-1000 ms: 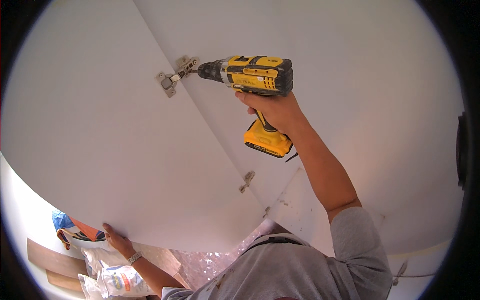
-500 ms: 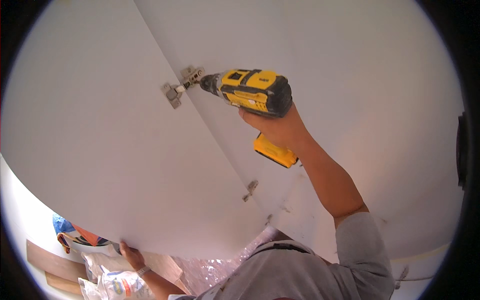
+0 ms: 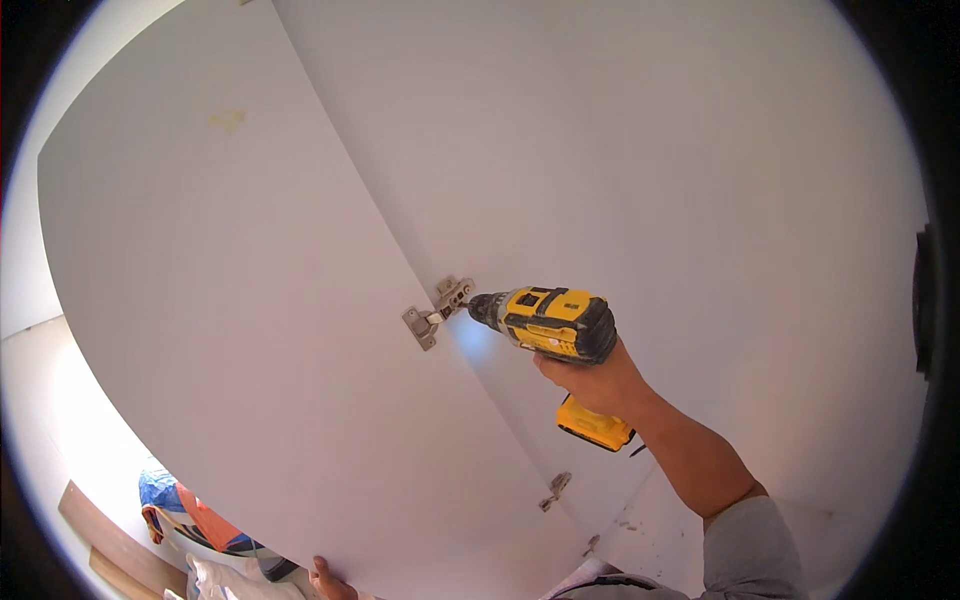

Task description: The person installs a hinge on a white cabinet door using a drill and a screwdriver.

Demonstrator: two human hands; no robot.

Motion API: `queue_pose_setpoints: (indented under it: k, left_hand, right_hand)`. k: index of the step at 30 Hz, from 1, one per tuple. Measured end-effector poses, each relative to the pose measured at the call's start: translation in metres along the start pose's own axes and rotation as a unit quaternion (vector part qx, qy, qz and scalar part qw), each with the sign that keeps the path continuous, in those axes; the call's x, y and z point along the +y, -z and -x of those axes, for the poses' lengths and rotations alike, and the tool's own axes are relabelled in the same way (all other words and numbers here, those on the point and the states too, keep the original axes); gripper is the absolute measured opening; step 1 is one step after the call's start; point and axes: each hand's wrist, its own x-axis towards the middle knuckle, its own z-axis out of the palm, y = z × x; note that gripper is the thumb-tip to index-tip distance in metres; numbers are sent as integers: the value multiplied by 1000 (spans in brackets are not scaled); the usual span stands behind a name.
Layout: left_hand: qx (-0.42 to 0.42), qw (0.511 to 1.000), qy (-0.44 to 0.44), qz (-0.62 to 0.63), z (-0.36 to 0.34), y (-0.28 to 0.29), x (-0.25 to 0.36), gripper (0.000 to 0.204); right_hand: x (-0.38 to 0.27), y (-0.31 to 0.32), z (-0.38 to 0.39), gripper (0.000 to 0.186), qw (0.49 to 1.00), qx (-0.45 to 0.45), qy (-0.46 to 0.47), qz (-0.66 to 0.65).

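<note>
My right hand (image 3: 592,378) grips the handle of a yellow and black cordless drill (image 3: 555,325). The drill's bit touches a metal hinge (image 3: 437,309) that joins a large white door panel (image 3: 230,330) to a white cabinet side (image 3: 620,170). My left hand (image 3: 328,580) holds the lower edge of the door panel, with only the fingers showing at the bottom of the picture. A second metal hinge (image 3: 555,489) sits lower along the same joint.
Below the door panel lie a blue and orange cloth bundle (image 3: 185,510), a white plastic bag (image 3: 225,582) and wooden boards (image 3: 105,545) on a pale floor. White wall fills the left edge.
The view has tilted upward, so the hinge and drill now sit lower in the picture. The drill stays on the hinge. My left hand has slid toward the picture's bottom edge.
</note>
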Motion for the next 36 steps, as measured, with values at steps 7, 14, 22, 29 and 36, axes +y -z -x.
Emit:
queue_pose_setpoints:
  k: [7,14,22,29,36]
  left_hand:
    - [-91,995,0,42,-7,-8,6,57]
    - [-101,993,6,52,-1,-15,16,59]
    - [-101,990,9,95,0,-14,15,58]
    - [-71,995,37,55,3,-21,19,57]
    - [-85,995,36,33,2,-12,18,61]
  right_hand:
    - [17,1,-11,39,999,-8,-23,45]
    - [22,-5,-11,38,999,-3,-31,25]
    - [23,-8,-8,35,1000,5,-12,-3]
    - [21,-8,-3,32,998,13,-54,-14]
    - [19,-10,-1,25,997,33,-52,-48]
